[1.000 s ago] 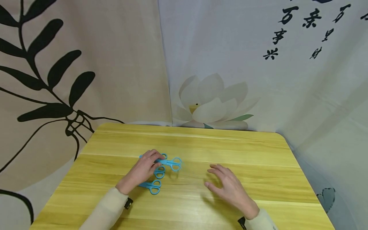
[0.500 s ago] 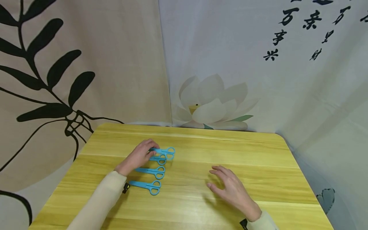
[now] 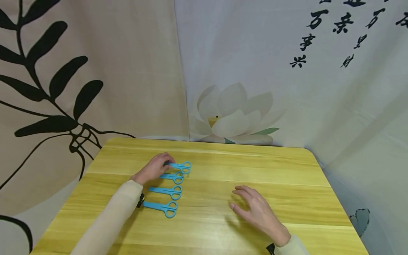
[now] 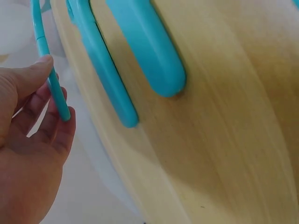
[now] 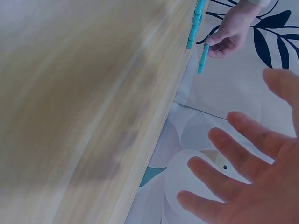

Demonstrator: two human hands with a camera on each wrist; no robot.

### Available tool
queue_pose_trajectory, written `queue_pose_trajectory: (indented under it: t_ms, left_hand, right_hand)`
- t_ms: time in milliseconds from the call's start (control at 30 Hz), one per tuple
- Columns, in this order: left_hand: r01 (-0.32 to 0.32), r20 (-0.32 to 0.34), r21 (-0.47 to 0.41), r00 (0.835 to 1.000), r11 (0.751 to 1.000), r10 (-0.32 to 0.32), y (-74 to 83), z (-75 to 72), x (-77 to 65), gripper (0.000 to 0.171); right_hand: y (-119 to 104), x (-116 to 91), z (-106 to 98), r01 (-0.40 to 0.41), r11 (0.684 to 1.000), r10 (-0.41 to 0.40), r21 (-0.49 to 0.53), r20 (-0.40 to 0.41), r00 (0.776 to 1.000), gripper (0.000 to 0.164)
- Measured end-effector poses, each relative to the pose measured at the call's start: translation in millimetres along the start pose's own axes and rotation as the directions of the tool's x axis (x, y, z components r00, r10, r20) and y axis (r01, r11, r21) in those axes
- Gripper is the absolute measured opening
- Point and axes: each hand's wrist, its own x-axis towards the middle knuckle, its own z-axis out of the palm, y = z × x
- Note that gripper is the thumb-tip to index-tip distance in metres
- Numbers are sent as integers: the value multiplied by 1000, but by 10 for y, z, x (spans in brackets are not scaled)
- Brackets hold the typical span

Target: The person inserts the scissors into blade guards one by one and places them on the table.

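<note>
My left hand (image 3: 155, 167) pinches a pair of light blue scissors (image 3: 183, 166) by the blade end, thumb on one face and fingers on the other. In the left wrist view these scissors (image 4: 53, 86) stand apart from the tabletop, handle loops pointing away from the hand. Three matching pairs lie in a column nearer the front: the closest scissors (image 3: 160, 207), the middle scissors (image 3: 167, 191) and the upper scissors (image 3: 173, 176), all with loops to the right. My right hand (image 3: 259, 214) hovers over the table's right half with fingers spread, holding nothing.
The wooden table (image 3: 223, 233) has rounded far corners. Behind it hangs a pale curtain (image 3: 143, 71) printed with dark leaves, a lotus and black writing. Both wrists carry a small black device beside a cream sleeve (image 3: 108, 216).
My left hand has carried the held scissors toward the far left, away from the three lying pairs, which are now more exposed. My right hand has barely moved.
</note>
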Motion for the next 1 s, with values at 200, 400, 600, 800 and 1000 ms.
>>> queue_pose_trajectory:
  t_ms: [200, 400, 600, 800, 1000]
  left_hand:
    - [32, 8, -19, 999, 999, -31, -94, 13, 69, 15]
    - [67, 18, -17, 998, 998, -66, -172, 36, 82, 14]
    - [79, 34, -8, 996, 997, -79, -234, 83, 104, 12]
    - [128, 51, 10, 990, 992, -128, -280, 95, 101, 12]
    - [139, 59, 10, 989, 990, -139, -293, 90, 112, 13]
  right_hand:
    - [-12, -2, 4, 3, 1000, -3, 3, 5, 1000, 45]
    - [-18, 8, 6, 2, 1000, -3, 6, 11, 1000, 44]
    - [-26, 15, 21, 22, 1000, -22, -3, 5, 1000, 44]
    - [-35, 17, 26, 31, 1000, -31, -6, -5, 1000, 44]
    - [-47, 20, 22, 13, 1000, -13, -2, 7, 1000, 44]
